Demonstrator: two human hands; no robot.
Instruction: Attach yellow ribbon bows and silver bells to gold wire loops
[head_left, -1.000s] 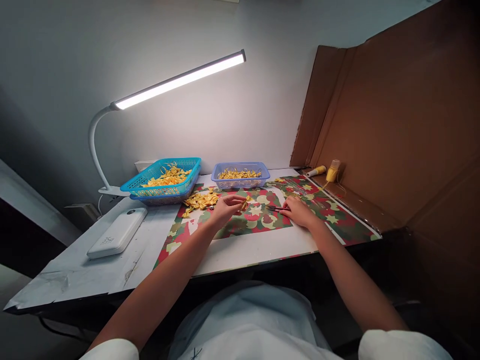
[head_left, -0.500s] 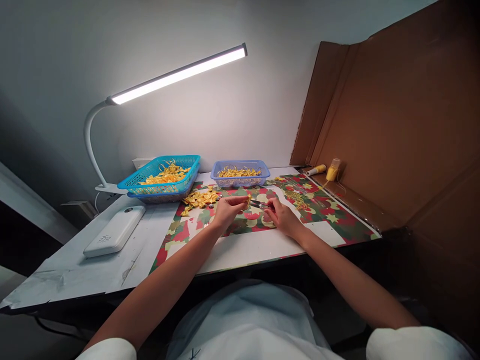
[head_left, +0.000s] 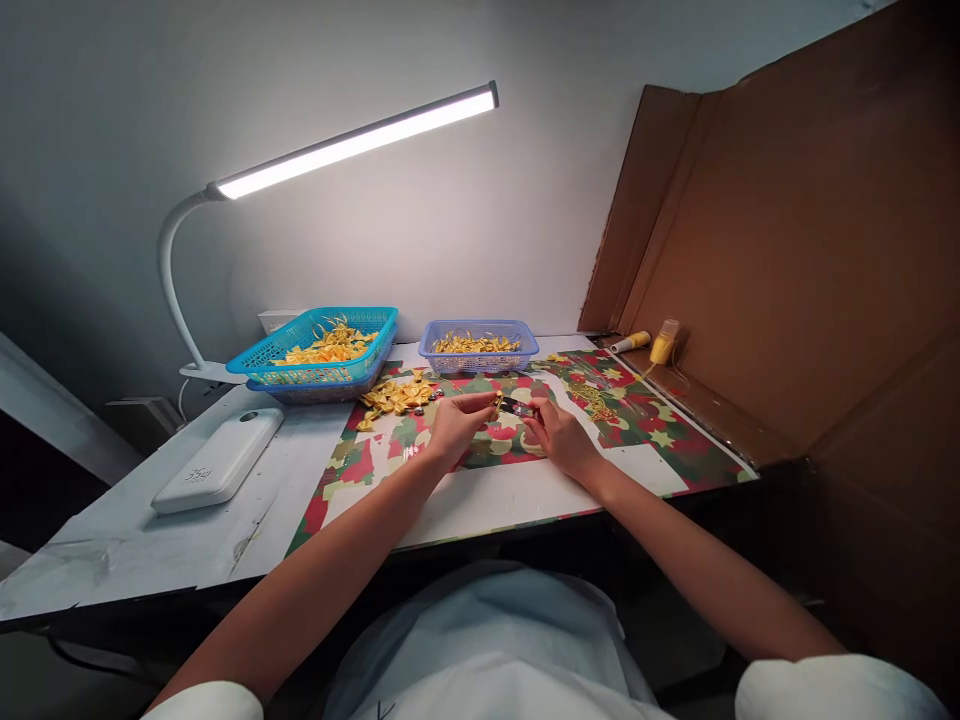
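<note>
Near the middle of the table, my left hand (head_left: 454, 425) pinches a small yellow-gold ribbon piece (head_left: 497, 402) between thumb and fingers. Close by on the right, my right hand (head_left: 561, 435) is closed on a small dark-tipped metal tool (head_left: 516, 405), whose exact kind is too small to make out. The tool's tip points left and meets the ribbon piece, or nearly so. Beyond my left hand lies a loose pile of yellow ribbon bows (head_left: 397, 396) with a few small shiny bits at its edge. Gold cords (head_left: 595, 400) are spread beyond my right hand.
A turquoise basket (head_left: 259, 362) of yellow bows is stacked on a blue one at the back left. A purple basket (head_left: 480, 364) holds more gold pieces. A white power bank (head_left: 221, 460), a lamp (head_left: 360, 140), a yellow-filled bottle (head_left: 664, 342) and a cardboard wall (head_left: 787, 230) surround the work.
The tool's tip has shifted slightly between my hands, and the ribbon piece is turned a little. My hands stay nearly in place; the view has moved slightly.
</note>
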